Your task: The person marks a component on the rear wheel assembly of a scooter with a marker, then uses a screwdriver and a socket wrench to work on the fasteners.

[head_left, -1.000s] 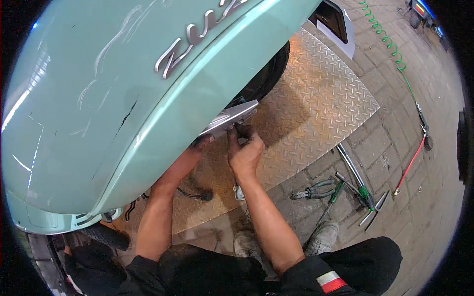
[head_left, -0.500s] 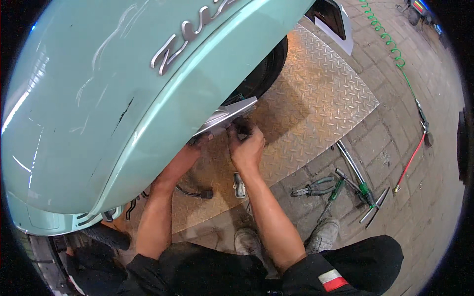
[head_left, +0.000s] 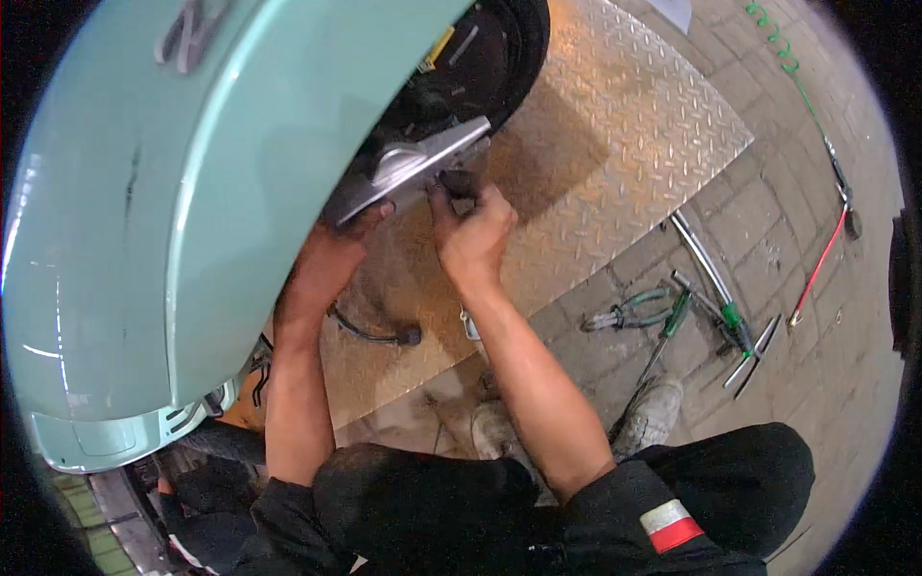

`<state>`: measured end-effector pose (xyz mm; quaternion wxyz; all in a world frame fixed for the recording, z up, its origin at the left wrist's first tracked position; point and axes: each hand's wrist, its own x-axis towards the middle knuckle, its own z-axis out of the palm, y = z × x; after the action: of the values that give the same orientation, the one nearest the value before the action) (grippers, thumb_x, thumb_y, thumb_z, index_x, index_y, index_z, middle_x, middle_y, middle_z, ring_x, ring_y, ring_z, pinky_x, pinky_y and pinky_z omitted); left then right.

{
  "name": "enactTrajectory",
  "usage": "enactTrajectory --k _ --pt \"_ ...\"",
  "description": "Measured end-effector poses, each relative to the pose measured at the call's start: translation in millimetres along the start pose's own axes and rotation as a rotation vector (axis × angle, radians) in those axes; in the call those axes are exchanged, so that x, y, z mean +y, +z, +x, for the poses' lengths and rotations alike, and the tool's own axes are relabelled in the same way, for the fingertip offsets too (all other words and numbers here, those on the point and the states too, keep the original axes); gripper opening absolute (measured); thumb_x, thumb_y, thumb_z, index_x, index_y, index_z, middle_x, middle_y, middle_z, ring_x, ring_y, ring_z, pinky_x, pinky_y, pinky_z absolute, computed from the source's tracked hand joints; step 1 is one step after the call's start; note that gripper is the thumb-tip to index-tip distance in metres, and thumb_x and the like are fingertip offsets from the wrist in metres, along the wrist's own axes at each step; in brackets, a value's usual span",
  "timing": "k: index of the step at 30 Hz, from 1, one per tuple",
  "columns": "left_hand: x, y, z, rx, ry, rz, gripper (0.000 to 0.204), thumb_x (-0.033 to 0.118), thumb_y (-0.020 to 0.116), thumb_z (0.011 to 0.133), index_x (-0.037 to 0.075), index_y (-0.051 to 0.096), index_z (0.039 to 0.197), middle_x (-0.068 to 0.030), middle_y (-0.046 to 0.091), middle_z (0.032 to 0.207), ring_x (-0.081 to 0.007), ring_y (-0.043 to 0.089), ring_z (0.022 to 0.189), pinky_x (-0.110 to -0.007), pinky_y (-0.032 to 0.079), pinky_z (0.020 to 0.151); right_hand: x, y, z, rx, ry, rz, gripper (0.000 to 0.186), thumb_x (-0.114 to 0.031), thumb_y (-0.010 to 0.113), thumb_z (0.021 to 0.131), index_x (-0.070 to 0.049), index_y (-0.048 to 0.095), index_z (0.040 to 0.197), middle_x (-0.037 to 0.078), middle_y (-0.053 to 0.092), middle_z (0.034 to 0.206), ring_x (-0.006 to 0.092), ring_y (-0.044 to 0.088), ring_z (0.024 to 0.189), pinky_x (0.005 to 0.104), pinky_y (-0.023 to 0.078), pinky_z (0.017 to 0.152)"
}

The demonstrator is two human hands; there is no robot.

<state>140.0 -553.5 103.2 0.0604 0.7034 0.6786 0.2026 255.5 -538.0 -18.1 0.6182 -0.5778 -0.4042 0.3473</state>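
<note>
A long silver scooter side cover (head_left: 423, 171) is tilted beside the mint-green scooter body (head_left: 259, 173). My left hand (head_left: 327, 259) is closed at its near end, partly hidden by the bodywork. My right hand (head_left: 477, 230) curls its fingers against the cover's lower edge, thumb and forefinger bent round; the fingertips look dark and their exact grip is hidden. Just beyond the cover is a dark wheel (head_left: 523, 58). A black cable with a plug (head_left: 408, 336) hangs below my hands, and a small metal part (head_left: 470, 324) is half hidden by my right forearm.
Under the scooter is a diamond-plate metal platform (head_left: 663, 125). Pliers (head_left: 629, 312), a green-handled screwdriver (head_left: 675, 317), a T-handle tool (head_left: 709, 274) and thin metal rods (head_left: 754, 357) lie on the paving. A coiled green air hose (head_left: 773, 38) runs at right. Another person (head_left: 206, 499) is at lower left.
The view has shifted, so the scooter body sits further left and more of the wheel shows. The silver cover shows more of its face; both hands stay at it.
</note>
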Motion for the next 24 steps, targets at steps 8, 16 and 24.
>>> enactTrajectory --k 8,16,24 --pt "18 -4 4 -0.067 -0.106 -0.082 0.053 0.022 0.078 0.075 0.003 0.056 0.12 -0.016 0.063 0.113 -0.0262 0.06 0.105 -0.037 0.046 0.093 -8 -8 8 -0.057 -0.085 0.019 0.019 -0.012 0.07 0.075 0.004 0.063 0.082 0.022 0.063 0.079 0.0418 0.059 0.074 0.0473 0.044 0.069" --pt "6 -1 3 -0.034 -0.028 0.089 0.055 0.026 0.076 0.076 0.003 0.056 0.121 -0.0172 0.063 0.114 -0.0288 0.06 0.106 -0.038 0.045 0.093 6 -5 2 -0.084 -0.204 -0.323 0.011 -0.008 0.062 0.076 0.002 0.061 0.078 0.021 0.063 0.087 0.0385 0.055 0.089 0.0476 0.039 0.079" --pt "5 -2 -2 -0.009 0.059 0.205 0.054 0.028 0.075 0.078 0.004 0.055 0.122 -0.0192 0.06 0.115 -0.0318 0.058 0.108 -0.038 0.045 0.094 7 -7 6 -0.01 -0.395 -0.429 0.014 -0.009 0.055 0.081 -0.001 0.065 0.087 0.016 0.062 0.085 0.0326 0.054 0.086 0.0463 0.038 0.082"
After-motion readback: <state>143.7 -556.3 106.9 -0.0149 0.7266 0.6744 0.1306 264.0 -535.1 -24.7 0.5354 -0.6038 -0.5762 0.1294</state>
